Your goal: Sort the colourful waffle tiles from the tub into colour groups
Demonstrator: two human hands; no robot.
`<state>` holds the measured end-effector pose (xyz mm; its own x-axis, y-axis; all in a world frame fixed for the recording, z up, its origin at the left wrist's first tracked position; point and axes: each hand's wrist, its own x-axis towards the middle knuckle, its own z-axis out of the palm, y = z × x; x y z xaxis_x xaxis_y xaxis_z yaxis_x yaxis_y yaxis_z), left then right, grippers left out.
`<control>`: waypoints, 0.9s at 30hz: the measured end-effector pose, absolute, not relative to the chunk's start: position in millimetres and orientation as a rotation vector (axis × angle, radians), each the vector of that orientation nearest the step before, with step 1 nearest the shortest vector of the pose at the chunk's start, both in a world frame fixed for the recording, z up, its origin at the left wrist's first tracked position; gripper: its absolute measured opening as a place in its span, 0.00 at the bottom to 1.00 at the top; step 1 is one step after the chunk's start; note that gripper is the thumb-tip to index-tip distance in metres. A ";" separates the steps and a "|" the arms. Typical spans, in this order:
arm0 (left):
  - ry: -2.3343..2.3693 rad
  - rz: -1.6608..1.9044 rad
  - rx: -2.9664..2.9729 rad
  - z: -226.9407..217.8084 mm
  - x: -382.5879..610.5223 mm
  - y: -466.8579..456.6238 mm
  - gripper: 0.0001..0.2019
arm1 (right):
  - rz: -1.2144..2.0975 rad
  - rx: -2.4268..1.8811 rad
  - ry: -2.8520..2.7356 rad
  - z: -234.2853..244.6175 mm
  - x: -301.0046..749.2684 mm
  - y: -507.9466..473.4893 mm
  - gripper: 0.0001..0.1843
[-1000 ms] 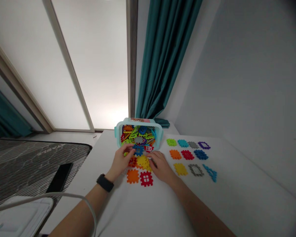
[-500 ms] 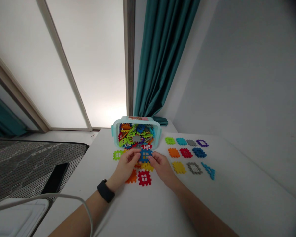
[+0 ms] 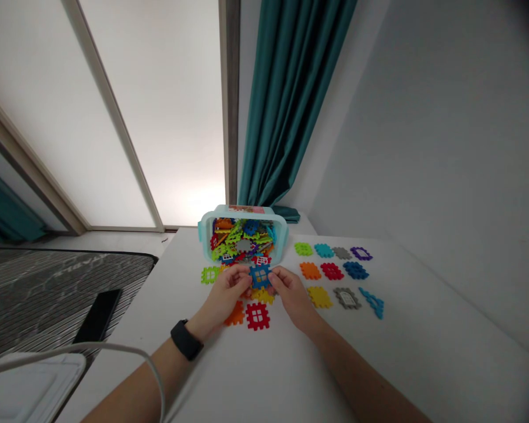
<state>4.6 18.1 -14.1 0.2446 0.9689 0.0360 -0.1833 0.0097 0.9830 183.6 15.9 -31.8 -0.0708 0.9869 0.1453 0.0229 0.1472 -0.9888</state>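
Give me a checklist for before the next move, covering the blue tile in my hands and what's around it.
1. Blue window tile gripped: ok, pinched between left hand and right hand.
2. Blue window tile free of other tiles: cannot tell, the fingers hide parts of its edges.
3. Plastic tub of tiles within reach: ok, just beyond the hands.
4. Red window tile and orange tile lying flat: ok.
5. White cable off the left forearm: not ok, it runs across it.
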 end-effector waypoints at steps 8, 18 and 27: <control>0.896 1.159 1.589 -16.0 5.1 13.5 0.09 | 1.114 -1.068 -1.362 -29.4 182.9 17.6 0.22; 0.911 1.241 2.074 -6.2 -1.7 7.5 0.19 | 1.146 -0.988 -1.495 -36.1 188.9 11.6 0.26; 1.063 1.242 2.368 -28.1 -4.1 16.2 0.25 | 1.123 -0.960 -1.530 -29.0 183.2 7.1 0.23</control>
<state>-4.1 16.2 -28.1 0.3654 0.7103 0.6017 0.4847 -0.6970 0.5284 183.2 7.1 -29.0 -0.2166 0.9445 0.2470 0.0478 0.2630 -0.9636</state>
